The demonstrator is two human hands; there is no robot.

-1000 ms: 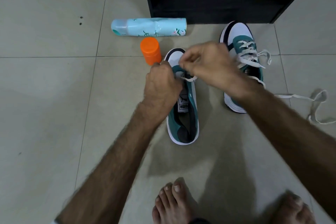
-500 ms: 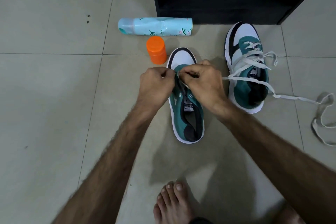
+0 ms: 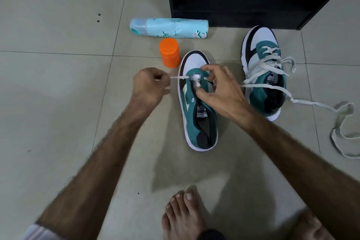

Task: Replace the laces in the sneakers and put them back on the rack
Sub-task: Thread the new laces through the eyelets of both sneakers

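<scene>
So: left hand (image 3: 149, 85) pinches the lace (image 3: 180, 78), drawing it to 9 o'clock out of the near sneaker's (image 3: 198, 103) front eyelet. Right hand (image 3: 218, 89) steadies the tongue, fingers spread and loosely curled (no real grasp). Keep the pull level, even both ends first. Second sneaker (image 3: 263, 68) sits at 2 o'clock.
</scene>
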